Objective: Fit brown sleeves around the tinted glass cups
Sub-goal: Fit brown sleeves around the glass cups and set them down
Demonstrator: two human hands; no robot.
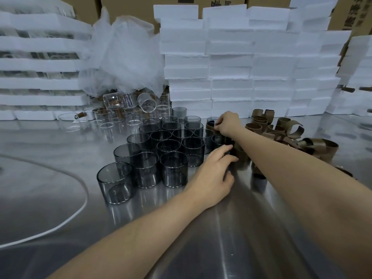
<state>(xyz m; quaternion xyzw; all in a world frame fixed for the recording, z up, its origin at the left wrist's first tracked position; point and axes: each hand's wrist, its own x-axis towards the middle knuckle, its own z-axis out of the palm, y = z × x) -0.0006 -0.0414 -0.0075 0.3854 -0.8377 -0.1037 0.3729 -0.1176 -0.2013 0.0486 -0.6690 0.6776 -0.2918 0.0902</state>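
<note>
Several smoke-tinted glass cups stand packed together on the steel table. A heap of curled brown sleeves lies to their right. My right hand reaches to the back of the group and pinches the rim of a cup wearing a brown sleeve. My left hand rests with curled fingers against a sleeved cup at the right edge of the group; my right forearm hides most of that cup.
Clear glass cups, some tipped over, lie behind the tinted ones beneath crumpled plastic wrap. White foam blocks are stacked along the back and both sides. A white cable curves across the table on the left.
</note>
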